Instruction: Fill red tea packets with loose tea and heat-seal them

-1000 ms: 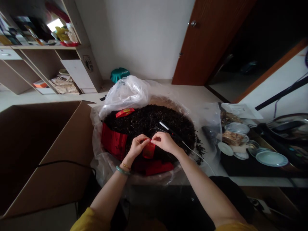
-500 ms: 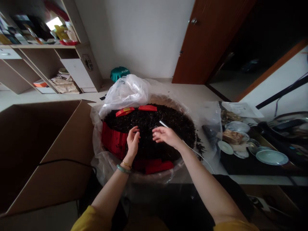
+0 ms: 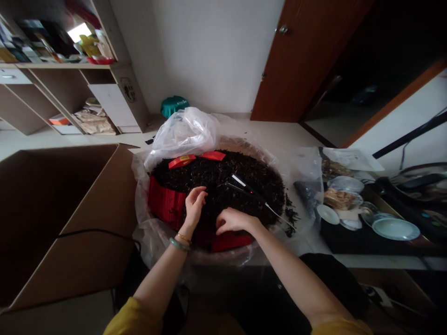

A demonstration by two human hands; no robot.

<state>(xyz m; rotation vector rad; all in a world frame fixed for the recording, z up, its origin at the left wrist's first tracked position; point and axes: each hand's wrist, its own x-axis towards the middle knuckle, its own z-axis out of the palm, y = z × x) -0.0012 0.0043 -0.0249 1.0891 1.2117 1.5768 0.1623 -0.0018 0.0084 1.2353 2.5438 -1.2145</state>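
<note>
A round basket lined with clear plastic holds dark loose tea leaves. My left hand hovers over them with loosely curled fingers, nothing between them. My right hand bends its fingers down beside the flat red packets at the basket's near edge; whether the tips touch them is unclear. To my left hand's left is a row of red packets. Two filled-looking red packets, one on the left and one on the right, rest at the back. A black hair straightener lies on the leaves.
The white cord of the straightener runs off to the right. A big open cardboard box stands on the left. Bunched clear plastic rises behind the leaves. On the right, bowls and lids sit on a dark tray.
The red packet that both hands pinched now lies at the back beside the other one. My right hand has come back down to the near packets; the left has opened and stayed close by.
</note>
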